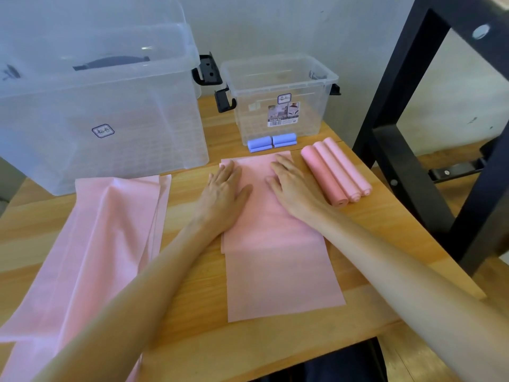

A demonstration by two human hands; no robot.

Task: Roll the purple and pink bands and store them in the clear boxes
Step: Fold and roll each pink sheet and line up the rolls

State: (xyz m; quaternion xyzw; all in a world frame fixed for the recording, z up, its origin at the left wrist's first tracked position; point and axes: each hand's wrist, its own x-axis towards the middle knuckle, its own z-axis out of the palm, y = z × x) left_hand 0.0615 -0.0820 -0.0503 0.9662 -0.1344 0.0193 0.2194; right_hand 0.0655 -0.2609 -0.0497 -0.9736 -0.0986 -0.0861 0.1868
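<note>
- Head view: a flat pink band (275, 244) lies on the wooden table (192, 340) at the centre of the frame. Its long axis runs from the lower edge of the frame up toward the small clear box (281, 97).
- The left hand (224, 188) and the right hand (293, 183) both rest palm-down on the upper end of that band, fingers straight and pointing up the frame, side by side and gripping nothing.
- The far short edge of the band lies just beyond the fingertips, so a roll would likely start there and travel down the frame toward the person. Both hands are about equally near it.
- Three rolled pink bands (336, 172) lie just right of the right hand, parallel to each other and slanting toward the lower right.
- Two rolled purple bands (271, 143) sit above the hands, touching the front wall of the small clear box, outside it.
- A pile of unrolled pink bands (110, 230) lies at the left of the frame, in front of the large clear box (96, 106).
- Both boxes appear to hold no bands yet, so storing looks still to be done.
</note>
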